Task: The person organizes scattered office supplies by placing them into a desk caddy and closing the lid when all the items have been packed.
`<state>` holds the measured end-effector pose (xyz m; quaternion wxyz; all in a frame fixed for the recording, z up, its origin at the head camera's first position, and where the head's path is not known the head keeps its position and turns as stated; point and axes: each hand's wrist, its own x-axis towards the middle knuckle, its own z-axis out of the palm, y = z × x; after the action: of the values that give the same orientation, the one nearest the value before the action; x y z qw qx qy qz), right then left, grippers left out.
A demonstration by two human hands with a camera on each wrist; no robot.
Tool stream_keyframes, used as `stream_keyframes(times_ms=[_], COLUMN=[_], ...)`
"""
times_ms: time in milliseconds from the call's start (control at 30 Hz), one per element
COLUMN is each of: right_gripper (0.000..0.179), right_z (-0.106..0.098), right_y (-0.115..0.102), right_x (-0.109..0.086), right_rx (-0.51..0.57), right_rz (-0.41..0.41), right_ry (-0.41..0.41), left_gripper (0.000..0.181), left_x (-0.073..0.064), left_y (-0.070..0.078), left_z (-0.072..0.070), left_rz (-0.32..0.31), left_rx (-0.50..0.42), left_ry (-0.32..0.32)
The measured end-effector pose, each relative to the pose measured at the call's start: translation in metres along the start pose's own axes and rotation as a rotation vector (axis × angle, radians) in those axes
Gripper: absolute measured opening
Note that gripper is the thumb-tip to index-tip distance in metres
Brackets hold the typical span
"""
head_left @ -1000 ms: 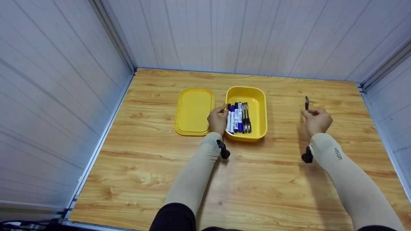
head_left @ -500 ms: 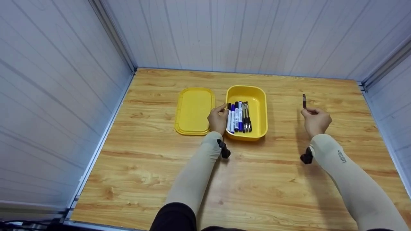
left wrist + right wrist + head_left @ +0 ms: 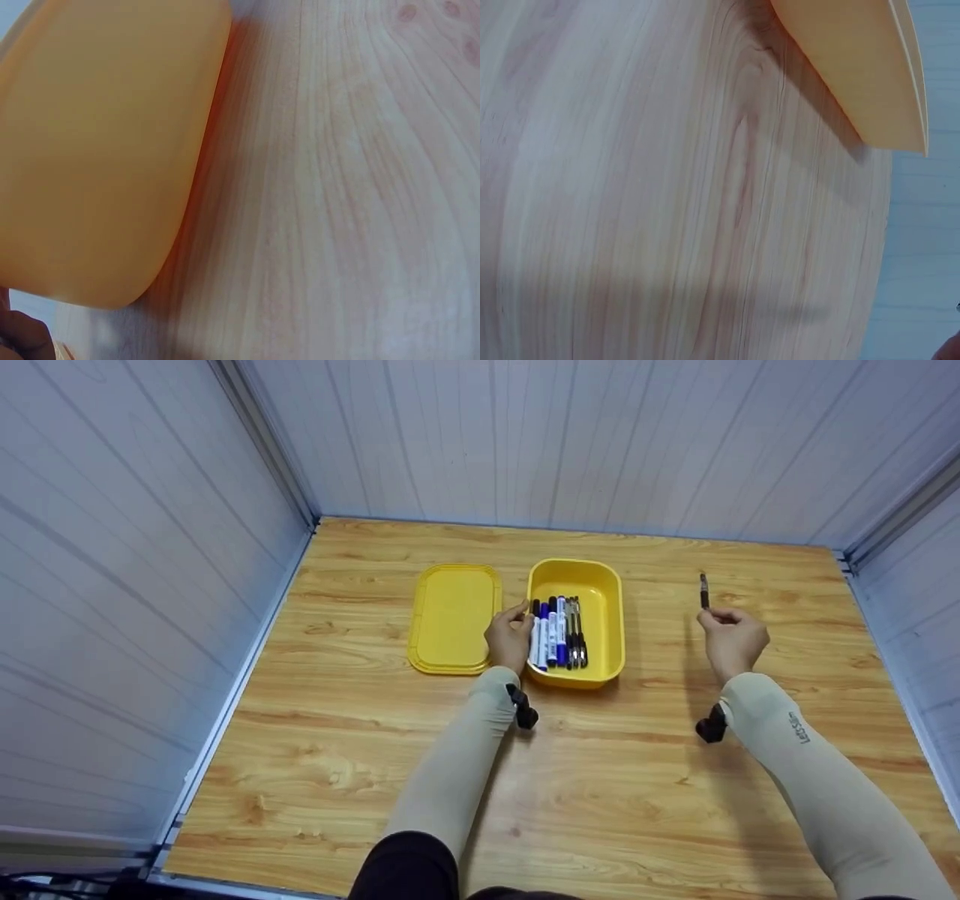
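Note:
A yellow plastic box (image 3: pixel 606 622) stands uncovered near the middle of the table. Along its left side lie several white markers (image 3: pixel 553 639) with black and blue caps, then several slim black-gripped pens (image 3: pixel 576 641) in a row beside them. My left hand (image 3: pixel 508 639) grips the box's left rim; in the left wrist view its fingers (image 3: pixel 26 334) show at the box's lower corner. To the right of the box, my right hand (image 3: pixel 733 643) pinches a pen (image 3: pixel 704 591) with a dark grip, held upright above the table. The right wrist view catches only a fingertip (image 3: pixel 951 351).
A flat yellow lid (image 3: pixel 454 619) lies just left of the box, partly behind the left hand. The wooden table (image 3: pixel 600 780) is closed in by pale panel walls (image 3: pixel 465 450) at the back and sides. Dark cables (image 3: pixel 56 885) run at the lower left corner.
My right hand has drifted slightly left and toward the back with the pen, nearing the box. The left hand, box and lid stay in place.

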<state>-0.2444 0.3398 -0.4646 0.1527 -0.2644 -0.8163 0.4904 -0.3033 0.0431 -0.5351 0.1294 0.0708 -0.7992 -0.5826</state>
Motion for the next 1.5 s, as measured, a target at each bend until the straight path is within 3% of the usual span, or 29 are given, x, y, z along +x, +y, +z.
stream_keyframes(times_ms=[333,733,967,1233,1500], right_gripper=[0.032,0.027,0.028,0.028,0.027], right_z=[0.005,0.012,0.015,0.017,0.020], right_y=[-0.005,-0.014,-0.015,-0.017,-0.019], right_x=[-0.005,-0.018,-0.020,-0.025,-0.027], right_rx=[-0.019,0.042,-0.010,0.025,0.066], right_rz=[-0.001,-0.022,-0.042,-0.052,-0.043], right_ry=[0.034,-0.019,-0.012,-0.030,-0.041], left_gripper=[0.029,0.029,0.029,0.030,0.029], left_x=[0.000,0.000,-0.002,-0.002,-0.002], left_y=[0.000,0.000,0.000,0.000,0.000], left_z=[0.000,0.000,0.000,0.000,0.000], left_rz=[0.002,0.006,-0.008,-0.041,-0.031], left_rx=[0.015,0.021,-0.005,-0.014,-0.032], left_ry=[-0.004,0.010,0.009,-0.009,-0.002])
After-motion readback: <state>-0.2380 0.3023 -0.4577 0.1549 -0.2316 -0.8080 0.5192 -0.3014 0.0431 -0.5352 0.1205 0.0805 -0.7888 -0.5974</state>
